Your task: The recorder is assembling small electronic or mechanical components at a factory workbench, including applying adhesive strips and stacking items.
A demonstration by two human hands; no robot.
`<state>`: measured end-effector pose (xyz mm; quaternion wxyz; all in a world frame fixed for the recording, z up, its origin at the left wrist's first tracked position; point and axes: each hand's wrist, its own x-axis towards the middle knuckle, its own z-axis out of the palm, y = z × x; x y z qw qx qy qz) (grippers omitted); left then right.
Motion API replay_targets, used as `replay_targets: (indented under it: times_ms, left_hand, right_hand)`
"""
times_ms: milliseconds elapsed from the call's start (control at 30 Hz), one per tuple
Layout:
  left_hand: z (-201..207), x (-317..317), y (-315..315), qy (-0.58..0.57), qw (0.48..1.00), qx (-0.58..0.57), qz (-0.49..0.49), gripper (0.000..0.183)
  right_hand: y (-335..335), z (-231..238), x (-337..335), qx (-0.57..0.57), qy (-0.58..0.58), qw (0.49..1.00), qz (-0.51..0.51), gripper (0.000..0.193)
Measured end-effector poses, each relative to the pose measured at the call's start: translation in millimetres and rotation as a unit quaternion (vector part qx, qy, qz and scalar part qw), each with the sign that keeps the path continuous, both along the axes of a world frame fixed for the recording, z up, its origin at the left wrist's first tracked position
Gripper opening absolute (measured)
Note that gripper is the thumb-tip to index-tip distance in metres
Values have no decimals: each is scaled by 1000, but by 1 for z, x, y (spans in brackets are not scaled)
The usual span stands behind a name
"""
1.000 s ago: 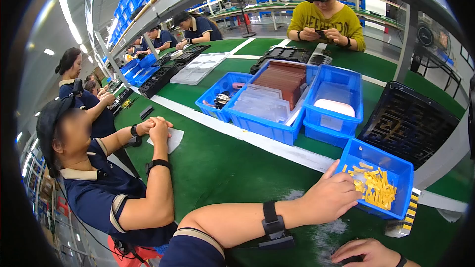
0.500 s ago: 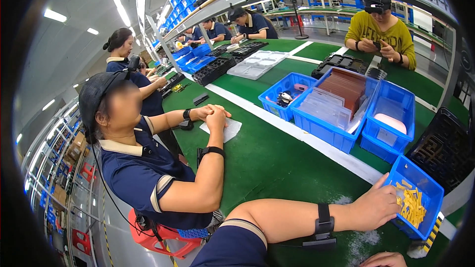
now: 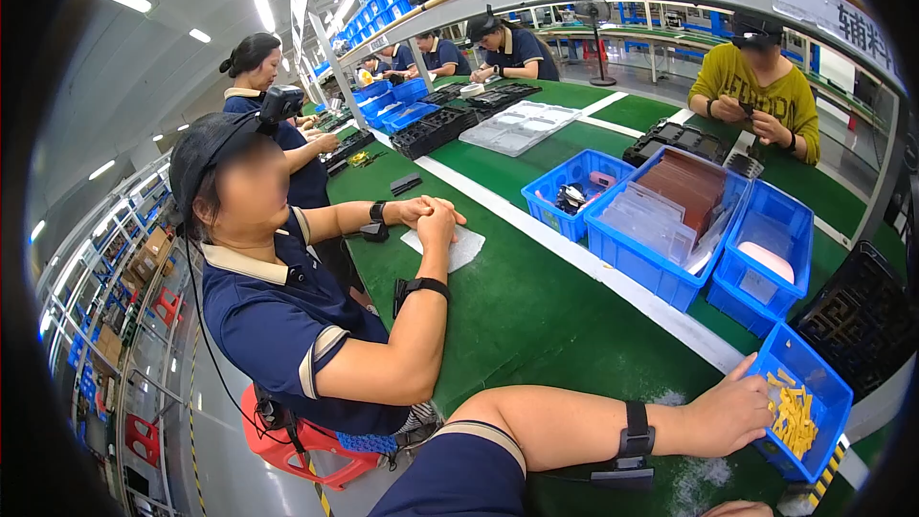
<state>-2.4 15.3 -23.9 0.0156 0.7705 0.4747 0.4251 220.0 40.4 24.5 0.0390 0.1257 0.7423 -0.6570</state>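
Note:
My left hand [image 3: 725,417] is at the left wall of a small blue plastic bin [image 3: 825,394], with one finger along its outer side and the others bent at the rim. Inside the bin lie several small yellow strips [image 3: 794,418], heaped toward its near end. A black strap with a flat dark piece circles my left wrist. Only a sliver of my right hand [image 3: 739,510] shows at the lower edge, below the left one; its fingers are out of the picture.
Beyond stand blue bins holding brown and clear sheets [image 3: 684,193], a pink item [image 3: 767,261] and small parts [image 3: 571,197]. A black patterned tray [image 3: 855,321] leans at the right. On my left, a co-worker [image 3: 287,278] sits with clasped hands over a white sheet [image 3: 467,251]. White powder dusts the green table.
The view has tilted slightly, so the scene sits a little right and lower. My left hand stays at the bin, while less of my right hand shows. The seated co-worker's head has turned slightly.

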Motion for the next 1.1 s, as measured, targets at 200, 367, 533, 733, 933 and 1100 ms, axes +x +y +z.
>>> replay_targets:
  times_ms: [200,367,533,733,933,1100]
  left_hand:
    - [0,0,-1,-2,1000,5,-1,17]
    - [-1,1,0,-5,1000,2,-10,16]
    - [5,0,-1,0,1000,-4,3,17]
    - [12,-10,-11,42,998,-16,44,16]
    - [17,-5,-6,43,999,-30,13,16]
    - [19,-5,-6,58,998,-31,14,16]
  right_hand:
    - [0,0,1,-9,0,1000,4,23]
    - [-2,2,0,-20,-3,1000,-6,22]
    - [0,5,0,23,17,1000,7,21]
    - [7,-7,-6,32,85,995,34,22]
    - [5,-6,3,15,83,996,12,22]
    - [4,-5,4,34,90,995,22,22]
